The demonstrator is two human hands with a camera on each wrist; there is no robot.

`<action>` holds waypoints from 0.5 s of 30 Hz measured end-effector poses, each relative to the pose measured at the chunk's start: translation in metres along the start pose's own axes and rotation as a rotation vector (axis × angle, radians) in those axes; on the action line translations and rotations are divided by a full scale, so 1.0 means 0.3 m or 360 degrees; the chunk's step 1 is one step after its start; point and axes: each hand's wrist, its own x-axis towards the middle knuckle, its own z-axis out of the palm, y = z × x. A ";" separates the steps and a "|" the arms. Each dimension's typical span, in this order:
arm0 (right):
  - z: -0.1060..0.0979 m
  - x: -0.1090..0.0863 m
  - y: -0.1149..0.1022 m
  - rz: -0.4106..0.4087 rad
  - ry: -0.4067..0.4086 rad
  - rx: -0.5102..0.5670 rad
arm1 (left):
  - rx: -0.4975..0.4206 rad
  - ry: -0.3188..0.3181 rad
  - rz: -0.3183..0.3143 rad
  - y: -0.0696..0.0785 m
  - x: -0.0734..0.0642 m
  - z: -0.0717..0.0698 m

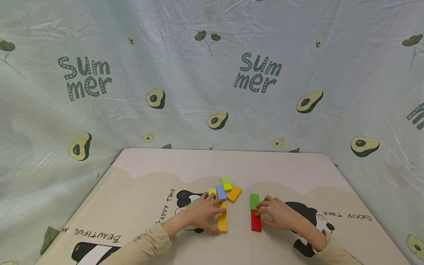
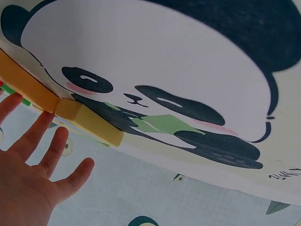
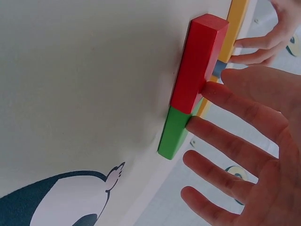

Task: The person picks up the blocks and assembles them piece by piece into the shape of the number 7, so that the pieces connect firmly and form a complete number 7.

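Observation:
My left hand (image 1: 202, 213) lies over the left side of a long orange block (image 1: 223, 223), fingers spread. In the left wrist view its fingertips reach the orange block (image 2: 28, 80), close to a yellow block (image 2: 96, 123). A blue block (image 1: 221, 193) sits just beyond those fingers. On the other side, my right hand (image 1: 279, 214) has its fingertips at a red block (image 1: 256, 223) and a green block (image 1: 254, 201), which lie end to end. The right wrist view shows the index finger touching the red block (image 3: 195, 63), with the other fingers extended.
Behind the blue block lie a light green block (image 1: 225, 180), a bright yellow block (image 1: 227, 187) and a tilted orange block (image 1: 234, 194). The panda-printed tabletop (image 1: 142, 206) meets a hanging avocado-patterned sheet (image 1: 185, 73) at the back and sides.

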 end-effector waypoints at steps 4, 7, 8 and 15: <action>-0.001 -0.004 0.002 0.0000 -0.0001 0.0004 | 0.0003 0.0002 0.0011 0.001 0.007 0.005; 0.002 -0.004 0.002 0.0011 -0.0010 0.0010 | 0.0023 0.0018 0.0001 0.003 0.010 0.005; 0.002 -0.003 0.002 0.0019 -0.0018 0.0016 | 0.0023 0.0021 -0.0005 0.002 0.012 0.005; 0.001 0.004 0.003 0.0042 -0.0027 0.0021 | 0.0054 0.0120 0.0008 -0.001 0.029 -0.008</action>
